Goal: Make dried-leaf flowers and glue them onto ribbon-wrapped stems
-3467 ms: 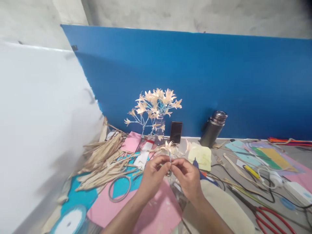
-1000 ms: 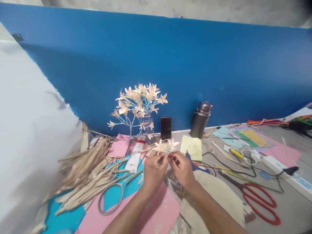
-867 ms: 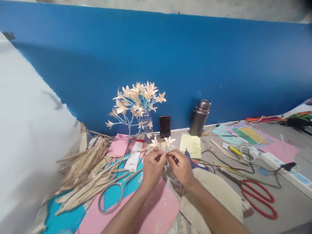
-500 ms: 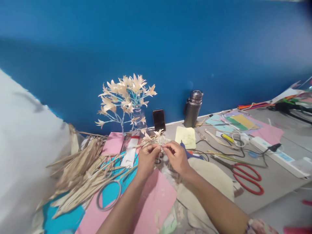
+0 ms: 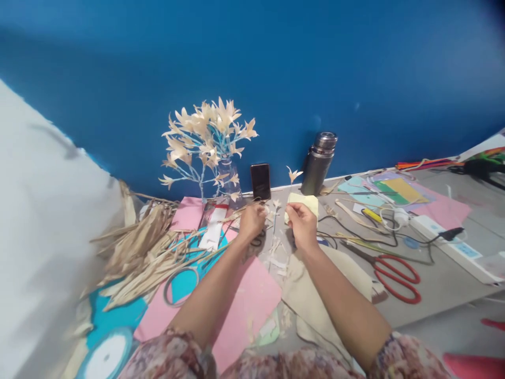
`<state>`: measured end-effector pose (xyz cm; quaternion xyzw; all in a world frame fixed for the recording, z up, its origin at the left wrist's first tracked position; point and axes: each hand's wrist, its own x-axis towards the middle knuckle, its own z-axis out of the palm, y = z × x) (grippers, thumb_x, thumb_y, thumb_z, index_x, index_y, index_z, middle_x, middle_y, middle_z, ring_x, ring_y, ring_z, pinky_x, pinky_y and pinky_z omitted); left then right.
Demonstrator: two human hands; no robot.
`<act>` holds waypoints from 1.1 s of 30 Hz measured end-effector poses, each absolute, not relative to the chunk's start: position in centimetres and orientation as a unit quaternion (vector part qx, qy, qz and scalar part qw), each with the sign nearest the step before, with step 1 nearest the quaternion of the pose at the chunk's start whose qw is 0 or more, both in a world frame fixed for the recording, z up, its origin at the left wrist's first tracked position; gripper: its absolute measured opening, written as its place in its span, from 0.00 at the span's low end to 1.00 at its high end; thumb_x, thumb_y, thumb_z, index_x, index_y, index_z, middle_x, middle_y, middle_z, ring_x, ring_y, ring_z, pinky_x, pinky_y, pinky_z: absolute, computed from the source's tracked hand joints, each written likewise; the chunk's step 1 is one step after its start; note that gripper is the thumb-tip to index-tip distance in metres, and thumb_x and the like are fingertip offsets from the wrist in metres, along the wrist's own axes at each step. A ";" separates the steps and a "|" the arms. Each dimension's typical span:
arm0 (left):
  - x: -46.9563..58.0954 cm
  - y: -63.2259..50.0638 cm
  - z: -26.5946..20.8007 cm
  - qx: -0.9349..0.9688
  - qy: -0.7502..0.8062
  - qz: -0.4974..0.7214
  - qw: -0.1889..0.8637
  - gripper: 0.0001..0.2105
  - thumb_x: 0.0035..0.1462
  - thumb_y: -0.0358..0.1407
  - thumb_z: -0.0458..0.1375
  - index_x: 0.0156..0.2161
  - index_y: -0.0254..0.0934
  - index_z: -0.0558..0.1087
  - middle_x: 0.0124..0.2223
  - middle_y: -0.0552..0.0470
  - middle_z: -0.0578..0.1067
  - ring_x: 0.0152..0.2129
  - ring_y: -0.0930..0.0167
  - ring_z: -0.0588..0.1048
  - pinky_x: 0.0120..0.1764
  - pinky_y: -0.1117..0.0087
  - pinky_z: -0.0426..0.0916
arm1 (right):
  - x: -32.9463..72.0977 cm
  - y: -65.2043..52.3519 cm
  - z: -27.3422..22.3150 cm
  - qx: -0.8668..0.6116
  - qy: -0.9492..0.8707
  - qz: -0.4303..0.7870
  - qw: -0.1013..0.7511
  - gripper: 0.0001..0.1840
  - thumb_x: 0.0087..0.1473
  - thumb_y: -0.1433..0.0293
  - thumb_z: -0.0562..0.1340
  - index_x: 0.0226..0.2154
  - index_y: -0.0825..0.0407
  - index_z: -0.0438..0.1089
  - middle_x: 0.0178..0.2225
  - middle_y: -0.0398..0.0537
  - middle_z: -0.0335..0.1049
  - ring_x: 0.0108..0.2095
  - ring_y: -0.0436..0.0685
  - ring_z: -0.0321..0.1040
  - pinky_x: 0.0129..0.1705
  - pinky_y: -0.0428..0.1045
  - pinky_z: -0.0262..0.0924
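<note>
My right hand (image 5: 303,223) pinches the thin stem of a small pale flower (image 5: 294,174), which stands upright above the fingers. My left hand (image 5: 252,223) is closed with the fingertips together, some way to the left; whatever it may hold is too small to make out. Between the hands, another small flower (image 5: 276,203) on a thin bluish stem lies on the table. Behind and left of my left hand, a clear bottle (image 5: 228,181) stands beside a large bunch of similar cream flowers (image 5: 209,126) on light blue stems.
Dry husks (image 5: 138,242) pile up at left, near a grey tape ring (image 5: 181,287) on pink sheets (image 5: 252,300). A phone (image 5: 260,181) leans on the blue wall beside a dark flask (image 5: 319,163). Red-handled scissors (image 5: 396,276), a cable and a power strip (image 5: 450,247) lie right.
My hands have moved apart from their shared pinch. The right one has gone rightward with a flower, the left slightly away. The camera view has shifted, showing more of my sleeves.
</note>
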<state>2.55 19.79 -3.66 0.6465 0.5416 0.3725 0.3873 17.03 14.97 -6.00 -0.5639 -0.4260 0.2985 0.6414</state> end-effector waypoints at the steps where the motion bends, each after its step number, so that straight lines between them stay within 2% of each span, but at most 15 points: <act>1: 1.8 19.4 -2.9 0.638 0.549 0.389 0.374 0.03 0.46 0.30 0.57 0.23 0.36 0.70 0.22 0.53 0.73 0.22 0.72 0.72 0.27 0.74 0.63 | 17.0 15.1 -6.1 -0.565 -0.425 0.312 0.634 0.19 0.53 0.54 0.61 0.35 0.54 0.71 0.24 0.42 0.69 0.21 0.49 0.58 0.22 0.44 0.54; 3: -0.1 17.8 -1.3 0.618 0.561 0.415 0.362 0.04 0.50 0.32 0.54 0.26 0.37 0.68 0.22 0.55 0.73 0.20 0.73 0.72 0.27 0.75 0.64 | 16.8 14.9 -6.2 -0.564 -0.433 0.337 0.617 0.17 0.49 0.56 0.64 0.34 0.54 0.72 0.23 0.42 0.68 0.21 0.49 0.59 0.22 0.44 0.54; 5: -2.5 15.5 0.3 0.581 0.555 0.461 0.376 0.06 0.55 0.36 0.53 0.28 0.38 0.65 0.19 0.59 0.70 0.15 0.75 0.69 0.22 0.76 0.62 | 16.3 14.5 -6.2 -0.559 -0.458 0.378 0.579 0.14 0.47 0.60 0.66 0.31 0.54 0.72 0.21 0.41 0.68 0.21 0.49 0.60 0.22 0.44 0.54; 7: -4.9 12.8 1.8 0.567 0.542 0.487 0.383 0.10 0.57 0.40 0.55 0.27 0.39 0.64 0.16 0.60 0.69 0.12 0.76 0.66 0.20 0.77 0.60 | 15.7 13.8 -6.1 -0.548 -0.506 0.433 0.507 0.09 0.46 0.64 0.66 0.29 0.53 0.72 0.21 0.41 0.69 0.21 0.49 0.62 0.23 0.44 0.55; 9: -7.3 10.3 2.8 0.571 0.558 0.474 0.371 0.15 0.61 0.42 0.52 0.25 0.38 0.64 0.15 0.57 0.69 0.13 0.75 0.68 0.21 0.76 0.64 | 15.1 13.1 -6.2 -0.532 -0.568 0.478 0.407 0.05 0.46 0.67 0.64 0.27 0.53 0.72 0.22 0.41 0.71 0.21 0.49 0.64 0.24 0.44 0.56; 11: -9.7 8.2 3.3 0.594 0.583 0.436 0.342 0.17 0.61 0.44 0.51 0.25 0.37 0.69 0.20 0.52 0.74 0.19 0.71 0.74 0.27 0.72 0.70 | 14.4 12.5 -6.4 -0.521 -0.622 0.492 0.316 0.03 0.45 0.71 0.63 0.26 0.53 0.72 0.21 0.41 0.72 0.21 0.50 0.66 0.25 0.44 0.56; 13: -12.0 6.6 3.3 0.614 0.620 0.408 0.269 0.11 0.55 0.43 0.57 0.33 0.36 0.75 0.30 0.49 0.80 0.28 0.68 0.78 0.34 0.70 0.73 | 13.9 12.1 -6.7 -0.522 -0.659 0.475 0.262 0.04 0.46 0.72 0.62 0.26 0.53 0.73 0.21 0.41 0.72 0.22 0.50 0.66 0.25 0.44 0.55; 14: -13.1 6.0 3.2 0.600 0.649 0.409 0.227 0.11 0.53 0.42 0.59 0.36 0.37 0.76 0.31 0.50 0.80 0.29 0.68 0.78 0.35 0.70 0.73 | 13.7 12.0 -6.8 -0.526 -0.670 0.460 0.250 0.04 0.46 0.72 0.61 0.26 0.53 0.73 0.21 0.41 0.73 0.22 0.50 0.66 0.26 0.44 0.54; 18: -17.1 3.2 3.2 0.463 0.769 0.421 0.135 0.11 0.55 0.42 0.56 0.35 0.37 0.76 0.14 0.60 0.65 0.12 0.73 0.65 0.20 0.73 0.62 | 13.6 11.8 -7.0 -0.536 -0.717 0.400 0.198 0.04 0.46 0.72 0.62 0.26 0.52 0.75 0.25 0.42 0.75 0.25 0.51 0.67 0.27 0.44 0.52; 21: -19.2 0.6 3.4 0.487 0.807 0.314 0.114 0.14 0.57 0.44 0.53 0.29 0.39 0.75 0.14 0.58 0.66 0.13 0.70 0.66 0.21 0.71 0.61 | 13.7 11.6 -7.0 -0.544 -0.753 0.347 0.131 0.04 0.47 0.71 0.63 0.28 0.50 0.76 0.26 0.42 0.75 0.26 0.51 0.67 0.27 0.45 0.50; 23: -20.3 -1.2 3.2 0.548 0.796 0.218 0.136 0.15 0.56 0.45 0.53 0.27 0.41 0.75 0.19 0.55 0.74 0.19 0.67 0.72 0.25 0.70 0.64 | 13.7 11.5 -7.0 -0.551 -0.766 0.316 0.101 0.04 0.47 0.71 0.64 0.29 0.49 0.76 0.27 0.42 0.76 0.27 0.52 0.68 0.27 0.45 0.49; 26: -21.8 -3.1 2.2 0.580 0.796 0.115 0.133 0.14 0.58 0.46 0.51 0.31 0.43 0.76 0.30 0.52 0.80 0.27 0.63 0.76 0.31 0.68 0.65 | 13.6 11.4 -7.0 -0.561 -0.773 0.288 0.069 0.04 0.48 0.71 0.63 0.29 0.48 0.76 0.28 0.42 0.77 0.30 0.53 0.70 0.28 0.46 0.49; 30: -23.4 -4.2 0.7 0.505 0.860 -0.004 0.070 0.14 0.61 0.41 0.46 0.34 0.42 0.74 0.34 0.46 0.79 0.31 0.59 0.75 0.29 0.65 0.61 | 13.4 11.2 -6.8 -0.569 -0.778 0.262 0.043 0.05 0.50 0.70 0.63 0.29 0.48 0.75 0.30 0.43 0.78 0.31 0.54 0.70 0.29 0.46 0.48; 33: -23.7 -4.4 0.0 0.525 0.843 -0.037 0.112 0.14 0.60 0.41 0.46 0.33 0.41 0.73 0.36 0.46 0.78 0.34 0.59 0.75 0.32 0.65 0.62 | 13.3 11.1 -6.5 -0.572 -0.777 0.260 0.035 0.05 0.51 0.70 0.62 0.29 0.48 0.75 0.30 0.43 0.78 0.30 0.53 0.70 0.28 0.47 0.47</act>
